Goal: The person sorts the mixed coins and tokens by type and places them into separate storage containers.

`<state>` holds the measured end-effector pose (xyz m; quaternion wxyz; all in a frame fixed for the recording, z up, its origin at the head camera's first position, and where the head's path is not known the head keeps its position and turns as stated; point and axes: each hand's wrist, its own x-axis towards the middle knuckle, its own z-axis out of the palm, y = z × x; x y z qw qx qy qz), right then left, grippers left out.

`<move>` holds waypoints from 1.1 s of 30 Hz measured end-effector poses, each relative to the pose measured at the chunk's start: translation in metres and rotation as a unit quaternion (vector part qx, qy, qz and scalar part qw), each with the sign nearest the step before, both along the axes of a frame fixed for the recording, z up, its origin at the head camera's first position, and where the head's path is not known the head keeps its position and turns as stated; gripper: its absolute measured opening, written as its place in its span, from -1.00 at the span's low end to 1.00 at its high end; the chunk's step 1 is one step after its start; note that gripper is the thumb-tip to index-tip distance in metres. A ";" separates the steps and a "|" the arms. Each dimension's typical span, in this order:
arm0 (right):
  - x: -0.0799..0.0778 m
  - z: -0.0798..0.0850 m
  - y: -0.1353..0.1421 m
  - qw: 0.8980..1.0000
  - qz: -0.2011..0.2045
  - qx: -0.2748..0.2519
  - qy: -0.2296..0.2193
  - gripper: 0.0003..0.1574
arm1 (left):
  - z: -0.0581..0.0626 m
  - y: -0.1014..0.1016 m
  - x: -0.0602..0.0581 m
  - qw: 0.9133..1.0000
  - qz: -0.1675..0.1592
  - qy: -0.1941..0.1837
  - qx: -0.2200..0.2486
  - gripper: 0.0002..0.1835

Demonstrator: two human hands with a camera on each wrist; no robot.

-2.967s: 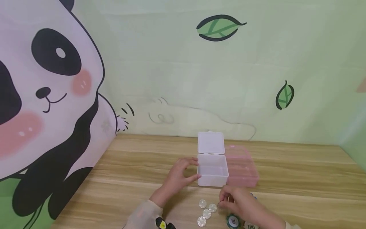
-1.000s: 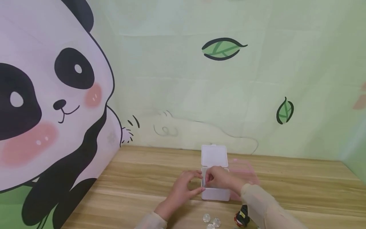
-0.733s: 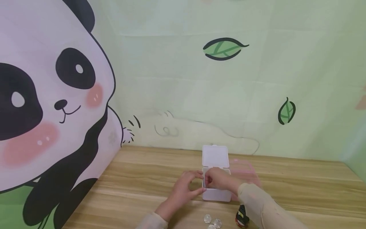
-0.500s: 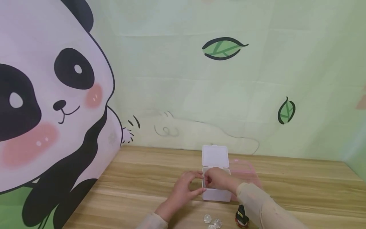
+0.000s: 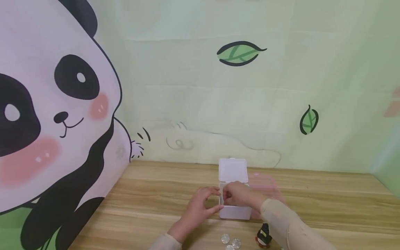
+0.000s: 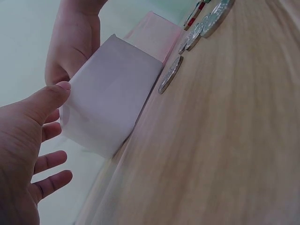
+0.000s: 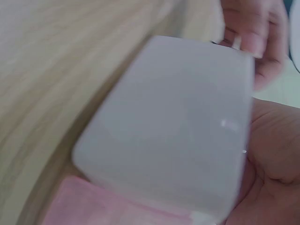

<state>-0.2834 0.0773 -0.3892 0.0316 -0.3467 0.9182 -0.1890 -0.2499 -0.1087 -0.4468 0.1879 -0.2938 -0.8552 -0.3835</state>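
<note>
The white plastic box (image 5: 235,213) stands with its lid (image 5: 233,170) raised at the back. My left hand (image 5: 198,205) holds the box's left side, thumb at the front corner and index finger farther back. In the left wrist view its other fingers (image 6: 54,161) stay loose beside the box. My right hand (image 5: 239,193) reaches over the rim into the box with curled fingers; I cannot tell whether they hold anything, as the box wall hides the tips. Several silver coins (image 5: 225,238) lie on the table in front, with one coin (image 6: 169,75) nearest the box.
A translucent pink box (image 5: 267,191) with a raised lid stands against the white box's right side. A red-edged poker chip (image 5: 261,244) shows partly under the black device at my right wrist. A panda-printed cloth (image 5: 187,86) rises behind the wooden table (image 5: 156,180).
Three seconds ago my right hand was beside the coins; it has since moved up into the white box and stays there. My left hand keeps its hold. The head view has tilted up.
</note>
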 end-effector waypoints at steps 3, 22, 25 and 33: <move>0.001 0.005 0.001 1.000 -0.007 -0.022 -0.012 -0.85 | -0.002 -0.002 0.001 1.000 0.003 -0.005 -0.002 -0.65; 0.056 0.027 0.026 0.990 -0.012 -0.140 -0.022 -0.92 | -0.001 -0.003 0.001 1.000 0.006 -0.021 -0.009 -0.63; 0.063 0.024 0.027 0.988 -0.001 -0.150 -0.024 -0.92 | -0.001 -0.003 0.001 1.000 0.005 -0.020 -0.009 -0.63; 0.081 0.012 0.033 0.989 0.015 -0.147 -0.025 -0.92 | -0.002 -0.002 0.000 1.000 0.000 -0.018 -0.004 -0.64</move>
